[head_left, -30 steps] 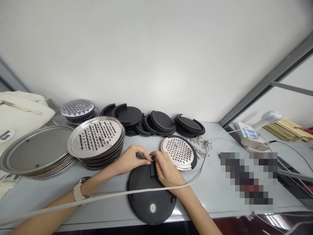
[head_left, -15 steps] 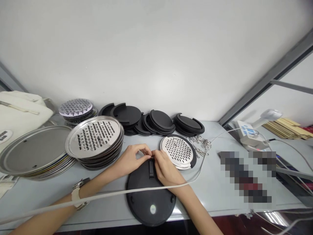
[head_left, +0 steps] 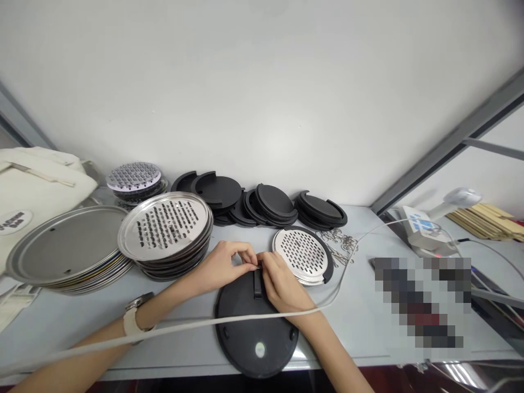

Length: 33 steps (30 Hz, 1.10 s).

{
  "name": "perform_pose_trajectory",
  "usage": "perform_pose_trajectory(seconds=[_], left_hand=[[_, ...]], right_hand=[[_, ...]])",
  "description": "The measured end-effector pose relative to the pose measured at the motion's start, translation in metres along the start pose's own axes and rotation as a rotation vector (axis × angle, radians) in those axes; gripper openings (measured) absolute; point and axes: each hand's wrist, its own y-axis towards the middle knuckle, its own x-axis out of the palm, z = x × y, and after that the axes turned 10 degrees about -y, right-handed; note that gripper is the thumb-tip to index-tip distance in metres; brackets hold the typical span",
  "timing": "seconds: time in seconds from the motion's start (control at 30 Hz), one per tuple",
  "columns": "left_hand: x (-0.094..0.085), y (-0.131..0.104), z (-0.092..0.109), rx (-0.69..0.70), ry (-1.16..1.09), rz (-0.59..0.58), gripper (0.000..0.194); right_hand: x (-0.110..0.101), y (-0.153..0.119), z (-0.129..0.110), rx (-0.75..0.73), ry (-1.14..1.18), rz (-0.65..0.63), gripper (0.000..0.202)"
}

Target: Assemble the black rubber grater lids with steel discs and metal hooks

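A round black disc with a pale round sticker lies near the table's front edge. At its top end, by a black tab, the fingertips of both hands meet. My left hand pinches something small and thin there, too small to make out. My right hand is closed at the same spot, its fingers curled over the disc's upper right edge; what it grips is hidden. A perforated silver disc in a black holder lies just right of my right hand.
Stacked perforated metal discs and large grey trays stand left. Black round holders line the wall. Metal hooks lie right of centre. A white cable crosses over my forearms. A white device sits right.
The whole view has shifted slightly, so things appear a little further right. Both hands remain together at the top of the black disc.
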Motion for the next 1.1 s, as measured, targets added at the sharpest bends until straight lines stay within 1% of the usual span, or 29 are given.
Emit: perform_pose_trajectory(seconds=[0.17,0.4,0.83,0.97,1.1], left_hand=[[-0.0016,0.0015,-0.0038,-0.018,-0.045,-0.028,0.004],[-0.0022,0.0013,-0.0051,0.005,-0.066,-0.094,0.007],[-0.0044,0.0025,-0.0072,-0.006,-0.131,-0.152,0.011],[-0.0043,0.0035,-0.0082,-0.021,-0.135,-0.143,0.011],[-0.0042,0.0040,-0.0068,-0.049,-0.167,-0.163,0.012]], right_hand=[[0.0004,0.0005,-0.0003,-0.006,0.005,-0.005,0.019],[0.0031,0.0006,0.0016,-0.005,-0.014,-0.005,0.017],[0.0019,0.0008,0.0001,-0.020,-0.037,0.027,0.018],[0.0002,0.0014,-0.0025,0.000,-0.039,0.019,0.017],[-0.0005,0.0015,-0.0032,-0.003,-0.043,0.007,0.017]])
